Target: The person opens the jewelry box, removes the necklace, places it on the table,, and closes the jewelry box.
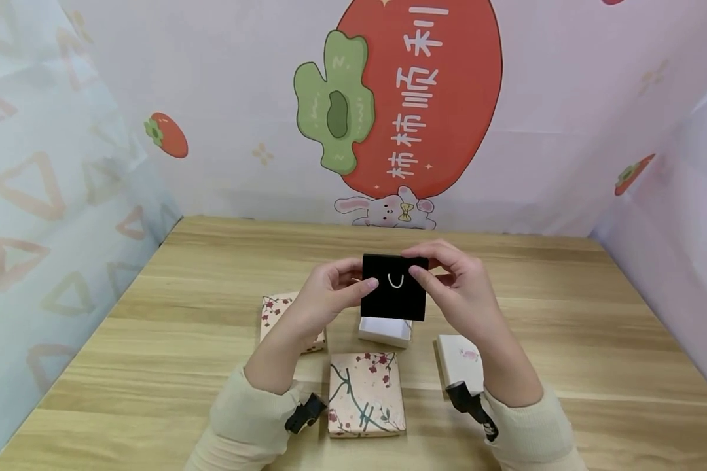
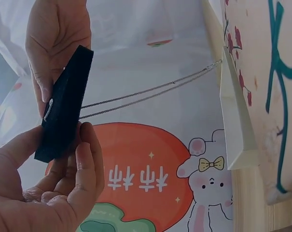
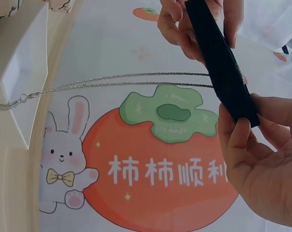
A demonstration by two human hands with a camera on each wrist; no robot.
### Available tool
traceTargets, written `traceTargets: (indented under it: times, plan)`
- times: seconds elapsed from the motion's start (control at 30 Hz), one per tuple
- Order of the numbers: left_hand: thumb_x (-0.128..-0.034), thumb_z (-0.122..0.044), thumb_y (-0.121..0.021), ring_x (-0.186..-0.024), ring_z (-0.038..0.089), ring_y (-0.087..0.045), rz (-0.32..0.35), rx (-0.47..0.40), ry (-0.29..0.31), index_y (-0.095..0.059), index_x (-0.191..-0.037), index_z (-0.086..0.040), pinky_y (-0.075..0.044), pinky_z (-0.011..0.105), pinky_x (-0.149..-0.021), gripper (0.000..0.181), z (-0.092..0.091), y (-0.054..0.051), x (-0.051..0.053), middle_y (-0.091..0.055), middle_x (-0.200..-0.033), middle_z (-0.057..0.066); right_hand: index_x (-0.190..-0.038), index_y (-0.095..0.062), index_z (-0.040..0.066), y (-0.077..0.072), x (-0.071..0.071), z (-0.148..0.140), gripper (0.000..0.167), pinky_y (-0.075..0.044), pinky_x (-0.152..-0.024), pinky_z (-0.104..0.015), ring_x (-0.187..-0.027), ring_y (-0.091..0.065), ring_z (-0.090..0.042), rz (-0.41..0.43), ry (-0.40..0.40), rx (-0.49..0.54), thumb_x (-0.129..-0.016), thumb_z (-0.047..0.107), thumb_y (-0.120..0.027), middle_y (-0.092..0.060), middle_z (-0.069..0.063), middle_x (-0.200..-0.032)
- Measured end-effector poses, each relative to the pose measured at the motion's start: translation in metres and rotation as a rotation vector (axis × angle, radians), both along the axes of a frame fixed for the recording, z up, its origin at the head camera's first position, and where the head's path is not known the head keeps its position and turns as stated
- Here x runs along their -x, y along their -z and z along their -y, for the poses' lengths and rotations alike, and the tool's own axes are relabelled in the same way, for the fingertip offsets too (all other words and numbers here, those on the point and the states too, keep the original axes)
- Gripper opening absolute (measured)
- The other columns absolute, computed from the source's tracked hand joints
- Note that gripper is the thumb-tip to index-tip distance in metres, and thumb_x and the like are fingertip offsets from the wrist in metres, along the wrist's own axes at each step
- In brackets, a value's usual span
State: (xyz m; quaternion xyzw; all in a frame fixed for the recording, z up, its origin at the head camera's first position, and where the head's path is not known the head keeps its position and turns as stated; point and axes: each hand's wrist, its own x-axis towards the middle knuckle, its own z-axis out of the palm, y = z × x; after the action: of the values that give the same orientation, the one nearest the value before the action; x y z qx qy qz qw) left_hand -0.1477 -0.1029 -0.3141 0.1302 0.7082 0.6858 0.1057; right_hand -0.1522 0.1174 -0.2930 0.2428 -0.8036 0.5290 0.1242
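A black square jewelry pad [image 1: 391, 302], held up over the table, shows a short silver loop of chain [image 1: 395, 281] on its front. My left hand [image 1: 330, 288] pinches its left edge between thumb and fingers. The right hand [image 1: 462, 278] grips the upper right corner, thumb on the front face. From the pad's back a thin silver necklace [image 3: 136, 75] hangs in two strands, seen in both wrist views. Its clasp end reaches an open white box [image 1: 385, 330] below; whether it touches the box I cannot tell.
A blossom-patterned box lid [image 1: 368, 396] lies in front of the open box. Another patterned box [image 1: 277, 314] is at the left, partly behind my left forearm. To the right sits a white box [image 1: 459, 360] with a small pink print. A printed backdrop [image 1: 224, 163] stands behind the table.
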Motion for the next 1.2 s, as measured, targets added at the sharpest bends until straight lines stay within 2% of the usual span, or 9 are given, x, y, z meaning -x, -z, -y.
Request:
traceTargets:
  times: [0.17,0.27,0.4,0.53,0.67,0.83,1.07,1.2]
  plan:
    - [-0.0987,-0.011,-0.06,-0.096,0.012,-0.065,-0.016,-0.021,0.008,-0.06,-0.128,0.001,-0.059,0.031,-0.085,0.031,0.001,0.0,0.0,-0.066,-0.11,0.011,-0.114,-0.071,0.005,0.001,-0.001,0.003,0.022,-0.055,-0.07,-0.016,-0.09,-0.055,-0.012,0.003,0.025,-0.034,-0.093,0.002,-0.066,-0.068,-0.008,-0.111]
    - [-0.099,-0.01,-0.06,-0.095,0.013,-0.065,-0.021,-0.029,0.009,-0.059,-0.128,0.002,-0.059,0.03,-0.084,0.031,0.001,0.0,0.0,-0.066,-0.109,0.01,-0.115,-0.071,0.007,0.001,-0.002,0.006,0.024,-0.054,-0.068,-0.018,-0.093,-0.055,-0.014,-0.038,0.063,-0.059,-0.092,0.0,-0.067,-0.067,-0.006,-0.114]
    - [-0.0993,-0.013,-0.06,-0.097,0.014,-0.065,-0.019,-0.017,-0.008,-0.06,-0.128,0.0,-0.059,0.032,-0.086,0.031,0.002,0.0,0.0,-0.065,-0.112,0.012,-0.107,-0.072,0.007,0.001,-0.007,0.011,0.022,-0.053,-0.068,-0.025,-0.099,-0.054,-0.018,-0.229,0.123,-0.122,-0.087,-0.003,-0.072,-0.063,-0.008,-0.114]
    - [-0.0993,-0.015,-0.061,-0.099,0.014,-0.066,-0.029,0.019,-0.033,-0.061,-0.127,-0.002,-0.059,0.034,-0.088,0.031,0.003,0.0,-0.001,-0.066,-0.115,0.014,-0.095,-0.073,0.007,0.001,-0.013,0.017,0.018,-0.044,-0.073,-0.03,-0.099,-0.049,-0.026,-0.455,0.174,-0.201,-0.081,-0.003,-0.078,-0.06,-0.01,-0.102]
    - [-0.0996,-0.016,-0.06,-0.099,0.014,-0.066,-0.042,0.047,-0.045,-0.061,-0.128,-0.003,-0.059,0.034,-0.088,0.031,0.004,-0.001,-0.001,-0.066,-0.115,0.015,-0.089,-0.073,0.006,0.003,-0.016,0.023,0.015,-0.041,-0.075,-0.033,-0.094,-0.047,-0.028,-0.558,0.173,-0.294,-0.078,0.004,-0.083,-0.059,-0.007,-0.09]
    - [-0.1005,-0.015,-0.059,-0.099,0.014,-0.067,-0.043,0.04,-0.031,-0.059,-0.13,-0.001,-0.059,0.031,-0.087,0.032,0.004,-0.002,-0.001,-0.067,-0.119,0.018,-0.09,-0.072,0.006,0.008,-0.017,0.027,0.021,-0.045,-0.074,-0.033,-0.093,-0.048,-0.028,-0.58,0.191,-0.436,-0.077,0.015,-0.086,-0.059,-0.005,-0.09]
    - [-0.1003,-0.014,-0.059,-0.101,0.016,-0.069,-0.037,0.06,-0.038,-0.06,-0.131,-0.001,-0.059,0.031,-0.086,0.033,0.002,-0.001,-0.001,-0.068,-0.122,0.019,-0.089,-0.071,0.009,0.01,-0.02,0.029,0.014,-0.047,-0.076,-0.034,-0.093,-0.048,-0.028,-0.55,0.231,-0.578,-0.081,0.01,-0.082,-0.059,-0.003,-0.088]
    - [-0.0998,-0.015,-0.06,-0.101,0.017,-0.069,-0.044,0.074,-0.046,-0.061,-0.131,-0.003,-0.059,0.032,-0.085,0.033,0.0,0.0,-0.001,-0.069,-0.121,0.017,-0.087,-0.071,0.007,0.01,-0.023,0.032,0.01,-0.05,-0.076,-0.032,-0.093,-0.048,-0.028,-0.548,0.282,-0.612,-0.083,0.008,-0.08,-0.059,-0.003,-0.087]
